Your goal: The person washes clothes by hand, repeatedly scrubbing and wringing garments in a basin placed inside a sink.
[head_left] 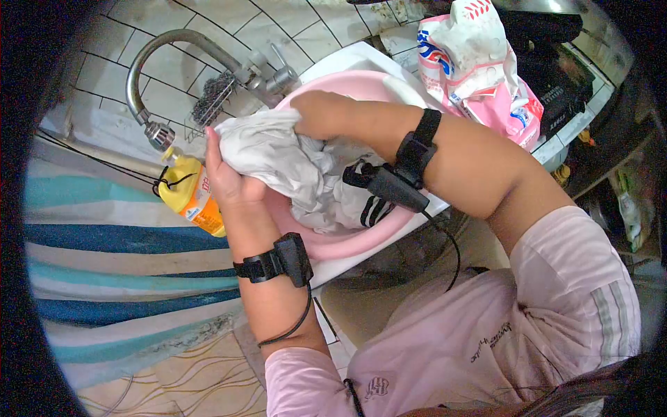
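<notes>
A wet-looking white garment [274,149] is bunched between my hands, above a pink basin [333,247]. Its lower folds hang into the basin, near black stripes on white fabric. My left hand [233,184] holds the garment from the left side, palm turned toward it and one finger pointing up along its edge; the other fingers are hidden by the cloth. From the right, my right hand [314,117] is closed on the top of the garment, its fingertips out of sight.
A curved metal faucet [182,36] rises behind the white sink [358,54]. A yellow bottle [187,187] hangs left of my left hand, beside a striped curtain [132,260]. A wire rack with a scourer [212,97] and pink-white detergent bags [472,62] stand behind.
</notes>
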Action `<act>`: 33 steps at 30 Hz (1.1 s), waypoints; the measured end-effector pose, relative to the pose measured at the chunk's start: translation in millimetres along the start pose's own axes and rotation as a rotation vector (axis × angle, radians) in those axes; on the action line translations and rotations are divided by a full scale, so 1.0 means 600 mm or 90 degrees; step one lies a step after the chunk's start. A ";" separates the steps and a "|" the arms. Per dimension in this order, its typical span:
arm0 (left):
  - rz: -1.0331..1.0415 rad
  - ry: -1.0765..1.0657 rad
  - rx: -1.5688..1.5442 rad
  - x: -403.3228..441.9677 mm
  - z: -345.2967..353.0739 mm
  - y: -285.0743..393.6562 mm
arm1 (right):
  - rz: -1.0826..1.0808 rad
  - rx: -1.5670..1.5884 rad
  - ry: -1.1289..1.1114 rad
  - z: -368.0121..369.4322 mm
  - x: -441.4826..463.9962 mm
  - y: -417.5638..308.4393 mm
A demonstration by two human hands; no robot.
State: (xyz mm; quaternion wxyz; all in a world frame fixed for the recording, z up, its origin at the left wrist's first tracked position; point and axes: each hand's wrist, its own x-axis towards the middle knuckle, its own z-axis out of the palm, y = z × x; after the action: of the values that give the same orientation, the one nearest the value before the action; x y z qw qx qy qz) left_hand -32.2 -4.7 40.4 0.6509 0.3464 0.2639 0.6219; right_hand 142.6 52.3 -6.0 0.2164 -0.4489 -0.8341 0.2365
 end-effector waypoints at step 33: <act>0.216 0.195 0.090 0.036 -0.056 -0.011 | -0.028 -0.086 0.041 -0.005 -0.027 0.001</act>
State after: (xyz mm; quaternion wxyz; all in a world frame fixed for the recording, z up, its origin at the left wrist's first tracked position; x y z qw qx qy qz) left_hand -52.4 21.2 16.3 0.4635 0.3323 0.3403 0.7476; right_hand 153.2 39.6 -6.3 0.2177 -0.4517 -0.8502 0.1604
